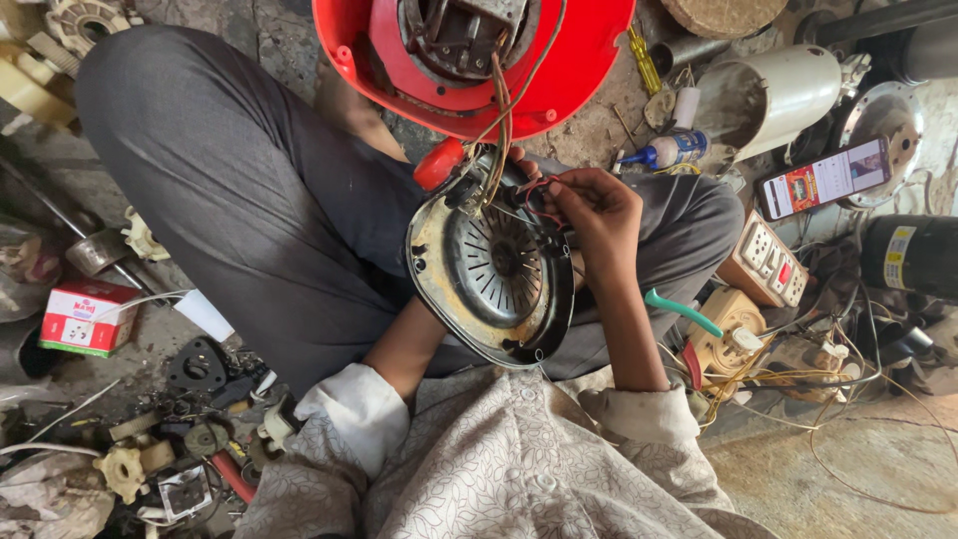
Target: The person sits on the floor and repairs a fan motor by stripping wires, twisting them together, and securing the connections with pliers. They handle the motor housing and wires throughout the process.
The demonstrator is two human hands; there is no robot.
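Soft even daylight, sharp focus

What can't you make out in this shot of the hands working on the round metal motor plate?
Head view only:
- Left hand: hidden behind the round grey metal motor plate; only the forearm shows.
- Right hand fingertips: where they meet the thin red and black wires is too small to tell the grip.
- Red plastic housing: cut off by the top edge.
- Phone screen: too small to read.

One red housing (469,50), one round metal base plate (491,269), one phone (824,178), one small red-and-white box (88,317)
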